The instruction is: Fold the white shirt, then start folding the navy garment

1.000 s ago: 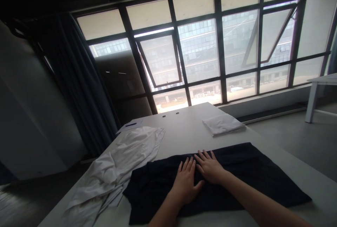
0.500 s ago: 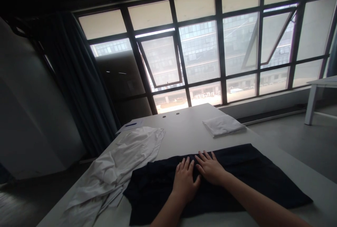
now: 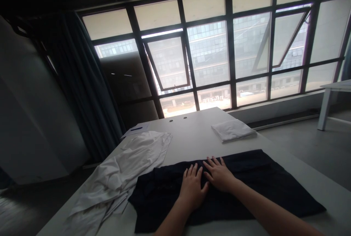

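**Left hand** [image 3: 193,188]: lay flat on the dark cloth [image 3: 263,181], fingers spread open, gripping nothing.
**Right hand** [image 3: 219,174]: also lay flat, fingers open, their tips just short of the cloth's far edge.
**Dark cloth**: lay on the tabletop [image 3: 192,137] near its front edge, long axis running sideways, both hands near its middle.
**Nearby**: a crumpled white cloth [image 3: 117,179] lay left, touching it; a folded white cloth [image 3: 233,130] lay beyond.

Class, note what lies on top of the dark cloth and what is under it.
The left hand and right hand rest flat on the dark cloth, which lies on a white table. Anything between cloth and table is hidden.
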Tool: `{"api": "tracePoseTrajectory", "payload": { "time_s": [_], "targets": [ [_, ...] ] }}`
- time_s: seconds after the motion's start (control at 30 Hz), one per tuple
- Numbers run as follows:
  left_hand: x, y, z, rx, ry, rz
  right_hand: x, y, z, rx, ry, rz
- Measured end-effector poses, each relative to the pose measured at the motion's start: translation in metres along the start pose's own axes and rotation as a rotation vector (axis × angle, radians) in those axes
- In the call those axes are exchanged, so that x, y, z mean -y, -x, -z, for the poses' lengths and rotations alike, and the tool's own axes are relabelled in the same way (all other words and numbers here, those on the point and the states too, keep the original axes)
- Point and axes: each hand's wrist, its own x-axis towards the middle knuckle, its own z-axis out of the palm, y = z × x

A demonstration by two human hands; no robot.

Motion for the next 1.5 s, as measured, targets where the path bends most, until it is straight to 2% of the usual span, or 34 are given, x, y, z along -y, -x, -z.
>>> {"api": "tracePoseTrajectory", "payload": {
  "time_s": [1.5],
  "targets": [
    [0.008, -0.002, -0.013, -0.079, -0.018, -0.038, -0.001, 0.001, 0.0, -0.019, -0.001, 0.002]
  ]
}}
